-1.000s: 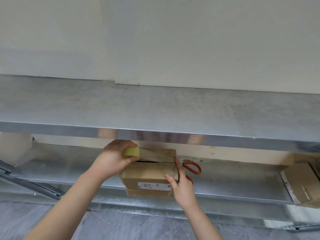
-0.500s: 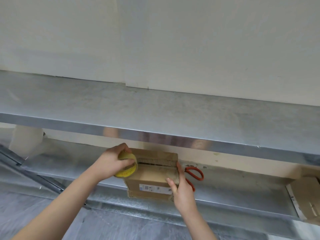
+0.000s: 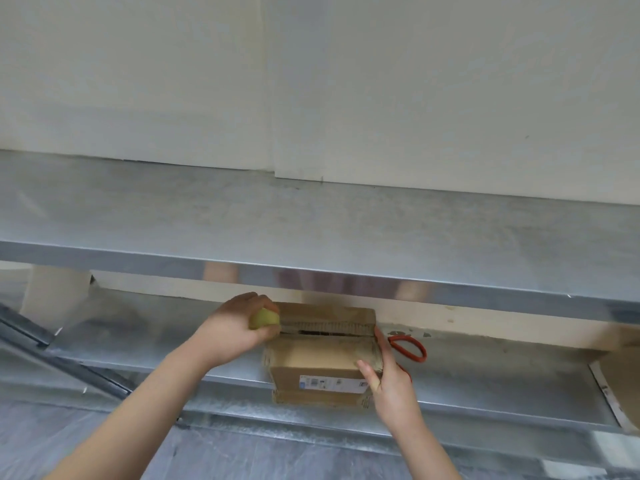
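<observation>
My left hand (image 3: pixel 239 329), clutching the round yellow tape roll (image 3: pixel 265 318), has returned to the brown cardboard box (image 3: pixel 311 362)'s unsealed seam, while my flat right hand (image 3: pixel 391 382) steadies it.

Soft, even, fairly bright light; the lower grey metal shelf (image 3: pixel 485 368) sits in mild shade. The front lip of the upper galvanised steel shelf (image 3: pixel 311 220) mirrors smeared skin tones. The pale yellow tape roll (image 3: pixel 265 318) looks blurred; wide-angle bowing bends edges.
</observation>
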### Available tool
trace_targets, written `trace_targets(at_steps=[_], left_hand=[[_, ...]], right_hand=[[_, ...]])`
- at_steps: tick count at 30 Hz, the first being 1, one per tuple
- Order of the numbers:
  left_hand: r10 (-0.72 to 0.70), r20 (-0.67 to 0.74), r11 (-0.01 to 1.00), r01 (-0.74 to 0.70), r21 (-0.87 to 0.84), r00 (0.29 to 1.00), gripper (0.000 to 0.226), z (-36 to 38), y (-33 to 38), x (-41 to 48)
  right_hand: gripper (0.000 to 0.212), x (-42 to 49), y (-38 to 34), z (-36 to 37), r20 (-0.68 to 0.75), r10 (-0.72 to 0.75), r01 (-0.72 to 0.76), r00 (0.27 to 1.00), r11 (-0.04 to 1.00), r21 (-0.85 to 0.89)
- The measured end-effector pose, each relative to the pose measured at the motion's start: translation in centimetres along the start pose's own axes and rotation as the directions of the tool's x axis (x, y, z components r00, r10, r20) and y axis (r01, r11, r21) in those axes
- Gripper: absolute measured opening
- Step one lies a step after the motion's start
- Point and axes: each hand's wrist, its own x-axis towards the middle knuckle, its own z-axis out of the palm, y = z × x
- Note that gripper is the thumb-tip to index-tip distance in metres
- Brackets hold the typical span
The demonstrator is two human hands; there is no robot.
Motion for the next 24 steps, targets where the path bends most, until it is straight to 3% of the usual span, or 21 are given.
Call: trace_targets(at_steps=[1,3,5,7,9,14,19,24], left_hand=[[-0.026,0.051,0.994,0.031,-0.107,0.998,0.026,-0.5,-0.4,0.1],[-0.002,0.093,0.991,0.014,-0.134,0.996,0.031,-1.1,-1.1,0.3],[0.071,0.071,0.997,-0.07,-0.012,0.995,0.037,-1.3,-1.7,0.5],[0.165,-0.009,0.962,-0.159,0.222,0.986,0.042,-1.3,-2.3,0.7],[0.187,-0.048,0.935,-0.163,0.313,0.981,0.047,-1.2,-3.1,0.8],[0.103,0.041,0.955,-0.111,0.276,0.994,0.058,0.0,-4.7,0.6],[0.108,0.083,0.99,-0.115,0.087,0.991,0.048,0.8,-6.4,1.1],[0.146,0.105,0.986,-0.154,0.064,0.984,0.043,1.7,-7.7,1.9]], right_hand=[[0.073,0.0,0.0,0.0,-0.004,0.004,-0.004,1.0,1.0,0.001],[0.073,0.0,-0.1,0.0,-0.006,0.005,-0.005,1.0,1.0,-0.003],[0.074,-0.1,-0.2,-0.1,-0.005,0.008,-0.008,1.0,1.0,-0.001],[0.074,-0.2,-0.4,0.0,-0.006,0.008,-0.008,1.0,1.0,0.006],[0.072,-0.2,-0.6,0.0,-0.015,0.006,-0.006,1.0,1.0,-0.001],[0.076,-0.5,-0.9,-0.1,0.012,0.035,-0.035,0.999,0.999,0.0],[0.076,-0.8,-1.1,-0.1,0.009,0.046,-0.046,0.999,0.999,0.015],[0.076,-0.8,-1.6,-0.1,0.014,0.054,-0.054,0.998,0.998,0.012]])
